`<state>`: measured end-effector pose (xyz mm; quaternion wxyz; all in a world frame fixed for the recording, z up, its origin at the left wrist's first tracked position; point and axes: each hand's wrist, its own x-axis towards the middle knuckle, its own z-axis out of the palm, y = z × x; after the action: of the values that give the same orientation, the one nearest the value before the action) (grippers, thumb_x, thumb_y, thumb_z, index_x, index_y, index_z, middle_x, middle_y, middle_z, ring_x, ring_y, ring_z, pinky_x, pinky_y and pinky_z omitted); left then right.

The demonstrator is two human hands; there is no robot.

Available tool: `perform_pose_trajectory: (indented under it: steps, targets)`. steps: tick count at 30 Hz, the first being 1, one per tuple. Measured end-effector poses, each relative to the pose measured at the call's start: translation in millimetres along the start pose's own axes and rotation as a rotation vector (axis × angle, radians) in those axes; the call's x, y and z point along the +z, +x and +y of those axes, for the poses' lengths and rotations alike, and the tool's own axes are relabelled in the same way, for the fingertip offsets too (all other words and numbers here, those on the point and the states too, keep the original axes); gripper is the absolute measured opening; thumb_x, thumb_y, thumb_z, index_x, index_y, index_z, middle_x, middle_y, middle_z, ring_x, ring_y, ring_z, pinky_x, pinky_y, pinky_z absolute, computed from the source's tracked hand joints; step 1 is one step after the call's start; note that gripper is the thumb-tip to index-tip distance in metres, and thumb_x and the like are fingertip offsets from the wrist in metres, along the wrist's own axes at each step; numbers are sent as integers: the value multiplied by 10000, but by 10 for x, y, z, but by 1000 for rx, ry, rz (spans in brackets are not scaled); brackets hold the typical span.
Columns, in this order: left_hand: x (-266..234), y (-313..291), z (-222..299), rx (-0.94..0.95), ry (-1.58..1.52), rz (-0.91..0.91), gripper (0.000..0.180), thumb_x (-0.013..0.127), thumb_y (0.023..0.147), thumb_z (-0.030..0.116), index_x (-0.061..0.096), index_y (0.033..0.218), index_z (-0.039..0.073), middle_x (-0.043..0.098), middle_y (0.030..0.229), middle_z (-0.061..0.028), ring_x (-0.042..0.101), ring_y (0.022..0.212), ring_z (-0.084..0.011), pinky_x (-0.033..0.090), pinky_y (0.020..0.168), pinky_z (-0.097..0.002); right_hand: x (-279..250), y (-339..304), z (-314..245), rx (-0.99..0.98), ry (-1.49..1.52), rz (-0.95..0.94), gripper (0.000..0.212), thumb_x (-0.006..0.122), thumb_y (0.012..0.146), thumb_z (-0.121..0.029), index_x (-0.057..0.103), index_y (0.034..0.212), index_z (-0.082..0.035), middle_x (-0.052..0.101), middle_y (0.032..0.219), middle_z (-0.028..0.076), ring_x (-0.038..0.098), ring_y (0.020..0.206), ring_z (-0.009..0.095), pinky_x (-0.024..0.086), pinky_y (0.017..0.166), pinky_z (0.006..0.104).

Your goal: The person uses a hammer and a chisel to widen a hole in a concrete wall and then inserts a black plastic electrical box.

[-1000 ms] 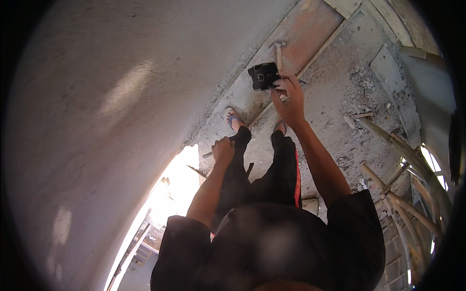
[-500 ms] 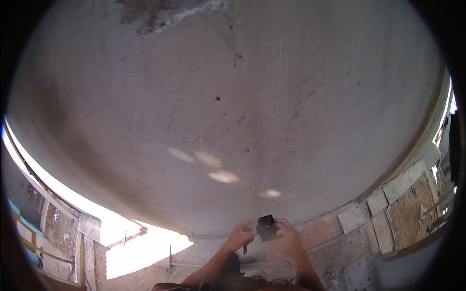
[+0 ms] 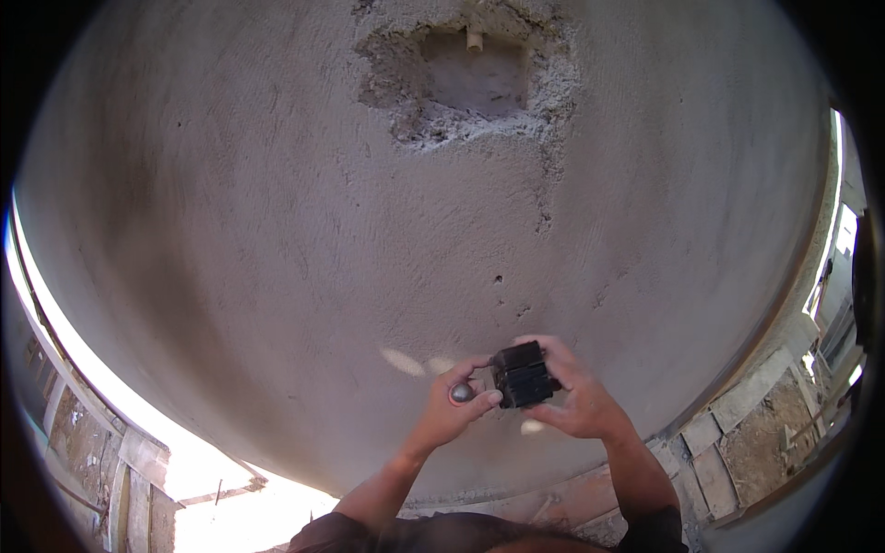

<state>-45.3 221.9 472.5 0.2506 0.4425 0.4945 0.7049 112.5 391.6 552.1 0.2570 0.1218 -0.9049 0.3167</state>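
While both forearms rise from the lower edge and slant inward, the left hand [image 3: 452, 405] is bent around the near side of a black box [image 3: 524, 375], its thumb pressed at the lower corner and its fingers at the upper edge. Within that same grip sits a round-ended grey metal piece [image 3: 462, 394] with a reddish rim; its remaining length is hidden. From the other side the right hand [image 3: 576, 401] clamps the box, fingers over the top edge and thumb below, wrist angled toward the left. Held between both hands, the box tilts slightly in front of a rough grey wall [image 3: 277, 276]. Higher on the wall is a broken-edged recess [image 3: 475, 81], with a short pipe stub [image 3: 474, 41] at its top.
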Motion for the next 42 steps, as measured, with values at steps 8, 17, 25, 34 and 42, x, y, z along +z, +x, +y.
perform_pose_trajectory:
  steps: [8, 17, 25, 34, 42]
  targets:
    - [-554, 157, 597, 67, -8, -112, 378, 721, 955, 214, 642, 1279, 34, 458, 586, 93, 401, 525, -9, 321, 468, -218, -901, 1564, -895, -360, -811, 851, 875, 968, 645, -253, 567, 1413, -128, 596, 1322, 77, 656, 1065, 208, 599, 815, 309]
    - [-696, -47, 816, 76, 19, -107, 378, 749, 930, 168, 653, 1261, 12, 455, 590, 106, 399, 538, 2, 303, 493, -208, -881, 2180, -881, -437, -947, 746, 746, 919, 695, -289, 623, 1353, -98, 586, 1246, 79, 624, 1122, 294, 547, 970, 410]
    - [-773, 254, 2275, 479, 604, 176, 452, 823, 878, 317, 681, 1204, 37, 472, 568, 91, 480, 581, 4, 330, 547, -189, -960, 2345, -698, -417, -903, 766, 771, 900, 726, -287, 539, 1365, -52, 585, 1313, 98, 606, 1183, 319, 529, 1010, 427]
    - [-138, 1050, 2910, 758, 1541, 571, 671, 849, 828, 411, 610, 1385, 123, 712, 792, -55, 713, 791, -205, 563, 725, -355, -949, 2291, -673, -501, -631, 750, 662, 860, 753, -122, 569, 1343, -52, 575, 1327, 108, 606, 1198, 343, 524, 1031, 418]
    - [-125, 1387, 2857, 703, 1731, 602, 728, 829, 843, 369, 539, 1469, 133, 765, 854, -62, 747, 849, -233, 590, 750, -379, -883, 2332, -702, -552, -778, 742, 669, 834, 768, -84, 541, 1369, -52, 556, 1340, 103, 595, 1225, 349, 525, 1026, 428]
